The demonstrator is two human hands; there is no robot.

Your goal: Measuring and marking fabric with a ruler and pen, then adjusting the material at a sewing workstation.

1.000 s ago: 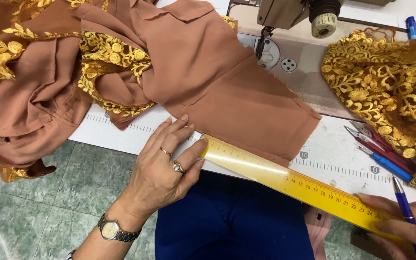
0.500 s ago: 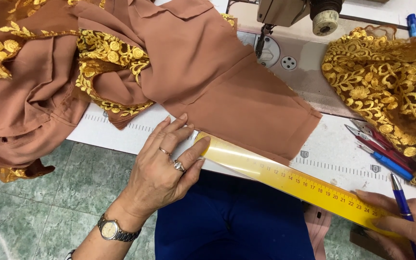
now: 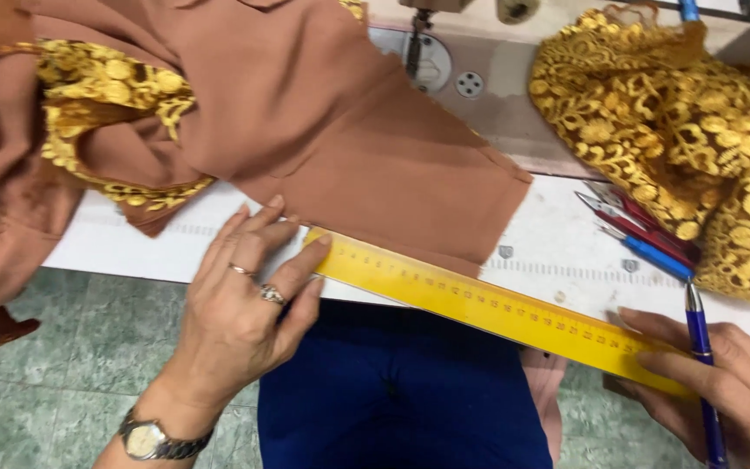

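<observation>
Two hands frame my view, both laid on a long yellow ruler [image 3: 488, 304] that runs on a slant from the middle of the frame down to the lower right. My left hand [image 3: 240, 304] sits at lower centre-left, palm down, fingers spread slightly apart, with the fingertips pressing the ruler's upper end against the white table edge [image 3: 557, 252]; two rings show on its fingers and a wristwatch [image 3: 154, 439] on the wrist near the bottom edge. My right hand [image 3: 722, 391] is in the lower right corner, fingers flat on the ruler's lower end, and a blue pen [image 3: 703, 365] stands nearly upright between them. I cannot tell exactly how those fingers close on the pen.

The ruler lies just below the lower edge of a brown fabric [image 3: 349, 139], which spreads from the upper left across the centre and carries gold lace trim [image 3: 101, 95] at the left. A heap of gold lace [image 3: 679, 130] fills the upper right. Beside it, at centre right, lie a red-handled tool and a blue pen-like tool [image 3: 644, 252], touching the lace. The metal plate of a sewing machine [image 3: 431, 61] shows at top centre.
</observation>
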